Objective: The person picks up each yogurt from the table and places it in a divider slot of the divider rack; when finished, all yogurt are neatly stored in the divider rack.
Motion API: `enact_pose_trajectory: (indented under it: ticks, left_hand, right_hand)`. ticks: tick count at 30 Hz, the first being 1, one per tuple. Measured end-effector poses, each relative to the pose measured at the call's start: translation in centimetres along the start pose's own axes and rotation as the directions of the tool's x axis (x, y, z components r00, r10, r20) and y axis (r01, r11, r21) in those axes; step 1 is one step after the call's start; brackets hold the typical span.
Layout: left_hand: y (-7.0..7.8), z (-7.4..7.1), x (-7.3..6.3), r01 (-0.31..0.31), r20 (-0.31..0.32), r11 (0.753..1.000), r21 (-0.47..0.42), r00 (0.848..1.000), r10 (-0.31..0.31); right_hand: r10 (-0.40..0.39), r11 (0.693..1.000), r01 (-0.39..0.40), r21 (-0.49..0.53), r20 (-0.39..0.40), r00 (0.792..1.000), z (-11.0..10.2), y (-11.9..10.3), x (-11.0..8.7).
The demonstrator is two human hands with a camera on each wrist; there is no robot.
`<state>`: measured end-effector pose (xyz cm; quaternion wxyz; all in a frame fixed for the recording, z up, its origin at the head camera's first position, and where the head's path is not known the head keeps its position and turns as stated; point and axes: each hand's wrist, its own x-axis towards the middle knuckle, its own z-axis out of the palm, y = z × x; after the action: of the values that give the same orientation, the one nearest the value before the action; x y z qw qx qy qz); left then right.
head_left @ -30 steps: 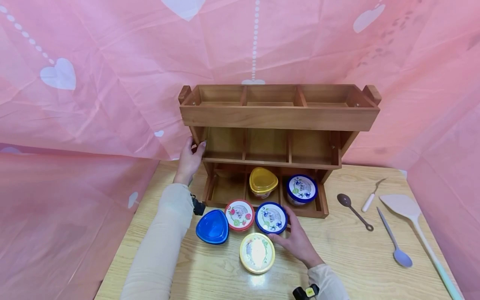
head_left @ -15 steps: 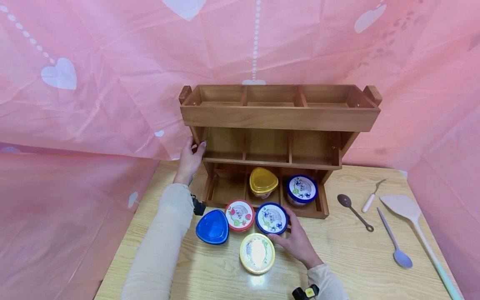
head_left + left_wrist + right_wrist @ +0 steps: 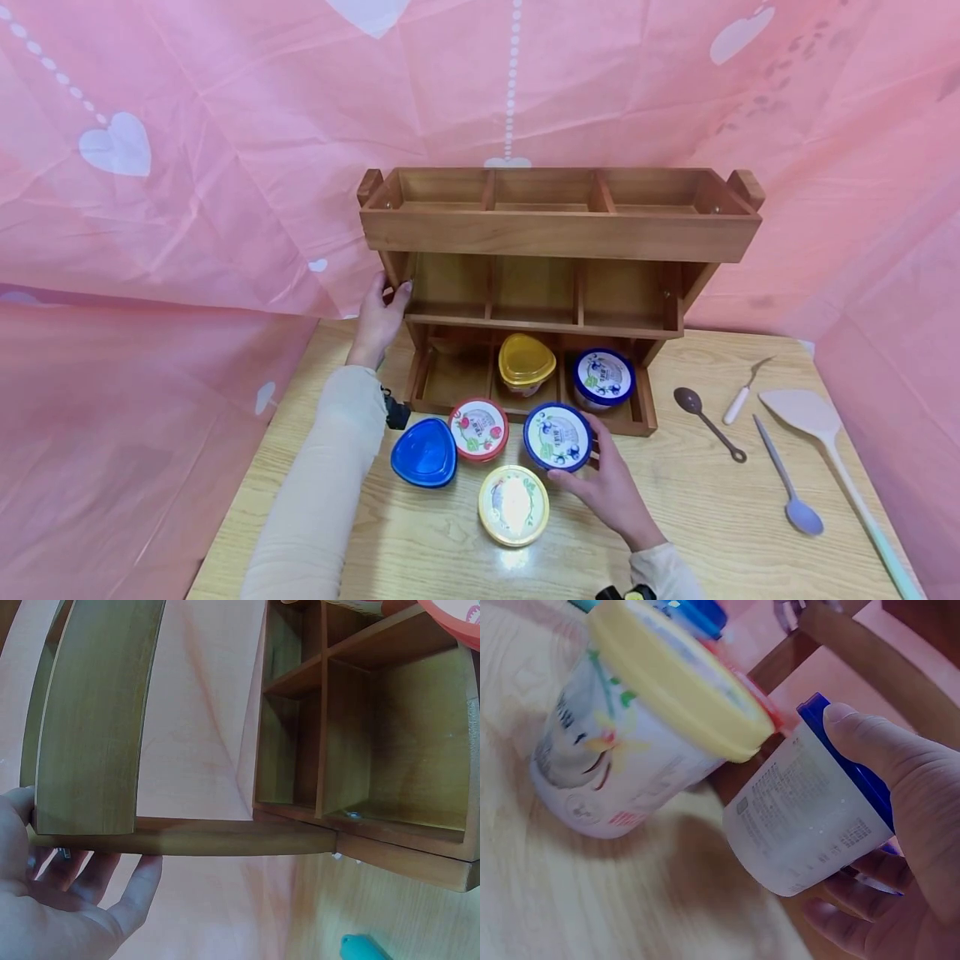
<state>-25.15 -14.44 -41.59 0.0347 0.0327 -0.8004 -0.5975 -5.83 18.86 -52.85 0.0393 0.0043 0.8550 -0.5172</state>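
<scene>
My left hand (image 3: 381, 321) holds the left side of a wooden three-tier rack (image 3: 558, 236) by its middle tier. In the left wrist view its thumb and fingers lie around a wooden board (image 3: 94, 727) and side rail. My right hand (image 3: 611, 487) grips a blue-lidded tub (image 3: 557, 437) with blueberries on its lid, just in front of the rack. The right wrist view shows the thumb on the blue rim and fingers around the far side. Close by stand a yellow-lidded tub (image 3: 513, 506), a red-lidded tub (image 3: 478, 429) and a blue triangular-lidded container (image 3: 424, 452).
On the bottom tier sit a yellow triangular-lidded container (image 3: 527, 362) and another blue-lidded tub (image 3: 603, 377). To the right lie a brown spoon (image 3: 690, 402), a white-handled pick (image 3: 737, 406), a grey-blue spoon (image 3: 804, 515) and a long spatula (image 3: 806, 412). Pink cloth (image 3: 225, 208) hangs behind.
My right hand has moved the blue-lidded tub a little to the right, apart from the red-lidded one, and it looks slightly larger. My left hand has stayed on the rack.
</scene>
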Motion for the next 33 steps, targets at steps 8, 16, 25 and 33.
enact_pose_trajectory:
  ticks: [8,16,25,33]
  left_hand:
    - [-0.1,0.0,0.1,0.000,0.000,1.000,-0.004,1.000,0.000]
    - [0.1,0.0,0.1,0.005,0.006,1.000,0.003,1.000,-0.005]
    - [0.1,0.0,0.0,0.009,0.007,1.000,0.003,1.000,-0.009]
    - [0.0,0.0,0.1,-0.012,-0.003,1.000,0.009,1.000,0.012]
  right_hand:
    - [-0.015,1.000,0.014,-0.021,-0.022,1.000,-1.6,-2.3,-0.9]
    - [-0.100,0.995,0.099,-0.010,-0.048,0.994,-2.1,-4.4,-1.6]
    - [-0.143,0.989,0.143,0.044,-0.009,0.990,-1.5,-6.6,-0.9]
    - [-0.149,0.984,0.143,0.107,0.050,0.988,0.0,-7.9,0.4]
